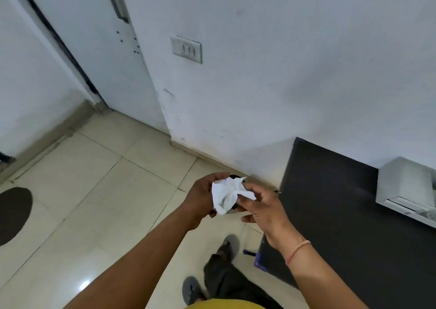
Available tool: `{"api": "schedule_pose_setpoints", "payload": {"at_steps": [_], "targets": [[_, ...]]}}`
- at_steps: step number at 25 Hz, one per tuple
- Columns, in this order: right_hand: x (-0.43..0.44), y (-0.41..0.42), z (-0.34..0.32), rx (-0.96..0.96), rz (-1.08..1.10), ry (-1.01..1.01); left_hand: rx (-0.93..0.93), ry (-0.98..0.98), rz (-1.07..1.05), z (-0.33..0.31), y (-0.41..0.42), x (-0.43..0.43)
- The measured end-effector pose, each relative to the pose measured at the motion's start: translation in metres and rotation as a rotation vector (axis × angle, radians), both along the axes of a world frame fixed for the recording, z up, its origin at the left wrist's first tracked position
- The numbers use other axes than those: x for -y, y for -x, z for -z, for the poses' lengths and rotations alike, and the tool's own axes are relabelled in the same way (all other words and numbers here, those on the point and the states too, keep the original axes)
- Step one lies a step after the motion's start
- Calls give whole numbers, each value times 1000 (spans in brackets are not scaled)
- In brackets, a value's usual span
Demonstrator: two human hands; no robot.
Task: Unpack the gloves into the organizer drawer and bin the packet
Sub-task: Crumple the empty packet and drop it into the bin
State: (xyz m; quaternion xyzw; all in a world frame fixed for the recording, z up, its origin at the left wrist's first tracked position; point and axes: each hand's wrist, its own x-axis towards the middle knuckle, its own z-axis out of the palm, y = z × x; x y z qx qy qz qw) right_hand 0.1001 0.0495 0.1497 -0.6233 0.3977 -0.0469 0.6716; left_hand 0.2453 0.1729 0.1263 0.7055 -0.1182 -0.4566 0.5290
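A crumpled white packet [225,196] is held between both hands in the middle of the head view. My left hand [200,199] grips its left side and my right hand [264,208] pinches its right side. Both hands hover over the tiled floor near the wall. Directly behind the packet a small dark round object [237,179], possibly a bin's rim, peeks out, mostly hidden. At the right edge, a white organizer [405,186] with a drawer partly pulled out stands on the black table [330,214]. No gloves are visible.
A white wall with a switch plate [186,49] rises ahead. A white door [94,49] with a metal handle is at the upper left. A dark round mat [13,214] lies on the floor at left. My sandalled feet [212,273] are below the hands.
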Motion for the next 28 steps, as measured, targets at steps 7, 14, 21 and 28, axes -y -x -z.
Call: {"api": "schedule_pose_setpoints", "payload": {"at_steps": [7, 14, 21, 28], "targets": [[75, -54, 49, -80, 462, -126, -172, -51, -71, 39, -66, 92], [123, -108, 131, -50, 751, -347, -204, -284, -27, 124, -138, 150], [146, -165, 334, -362, 913, -357, -143, -504, 102, 308, -198, 212], [163, -197, 539, -622, 654, -289, -27, -634, 281, 498, -220, 259]]}}
